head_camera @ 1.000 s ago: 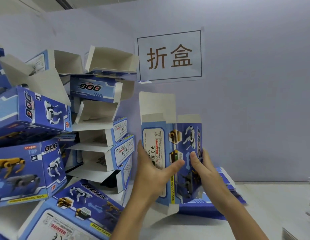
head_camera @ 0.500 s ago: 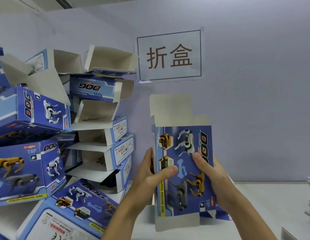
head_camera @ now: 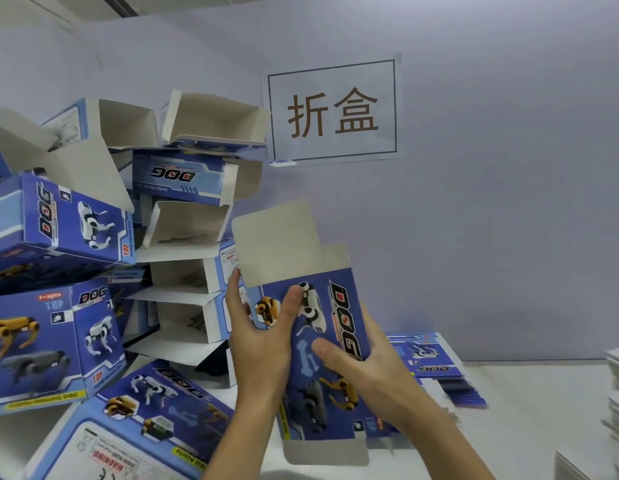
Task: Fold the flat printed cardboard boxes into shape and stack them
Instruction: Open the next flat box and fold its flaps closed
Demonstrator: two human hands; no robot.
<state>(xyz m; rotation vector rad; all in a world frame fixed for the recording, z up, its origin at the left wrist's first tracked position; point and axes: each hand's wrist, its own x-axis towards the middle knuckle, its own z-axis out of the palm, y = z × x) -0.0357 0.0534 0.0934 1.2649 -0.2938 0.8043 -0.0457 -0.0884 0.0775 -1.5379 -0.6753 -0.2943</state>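
Both hands, left [head_camera: 263, 337] and right [head_camera: 374, 379], grip the upright box [head_camera: 322, 341] between them.

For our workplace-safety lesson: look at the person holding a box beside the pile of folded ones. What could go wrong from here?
1. The pile of folded boxes leans unevenly with flaps open; adding another could topple it.
2. The held box is gripped by the left hand and right hand on its printed face; squeezing may crease the panels.
3. Its bottom flap hangs unfolded and might catch on the table.
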